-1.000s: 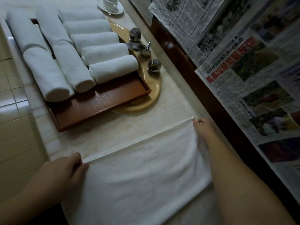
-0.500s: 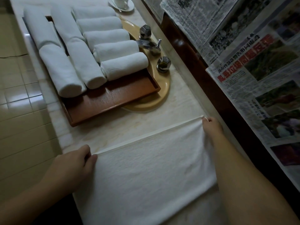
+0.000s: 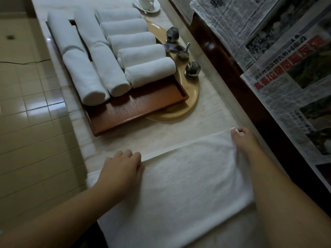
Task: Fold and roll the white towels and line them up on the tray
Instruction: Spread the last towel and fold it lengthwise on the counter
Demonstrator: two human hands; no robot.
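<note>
Left hand (image 3: 123, 167) is down on the near left corner of the flat towel (image 3: 184, 185), fingers curled over the hemmed edge and pinching it against the counter (image 3: 211, 111). Right hand (image 3: 246, 142) is out at the far right corner of the same edge, fingertips nipping the corner, a small white tag poking out just beside them. Between the two hands the hem runs as one taut, straight line across the counter. The towel lies spread flat on the pale stone top, its near edge reaching toward the person, both forearms stretched along its sides.

Further out, the wooden tray (image 3: 143, 108) sits on the counter, partly over a tan oval basin (image 3: 191, 97). On the tray, rolled towels (image 3: 143, 56) are packed close: five short rolls stacked side by side on the right, and four longer rolls in two end-to-end lines on the left, all touching their neighbours. The near strip of the tray is bare wood.

Beside the tray, on the basin's rim, a metal tap (image 3: 176, 49) stands with two faceted knobs. At the far end of the counter, a white cup (image 3: 146, 2) rests on a saucer. Newspaper sheets (image 3: 286, 68) cover the wall on the right. Tiled floor (image 3: 30, 108) shows on the left.
</note>
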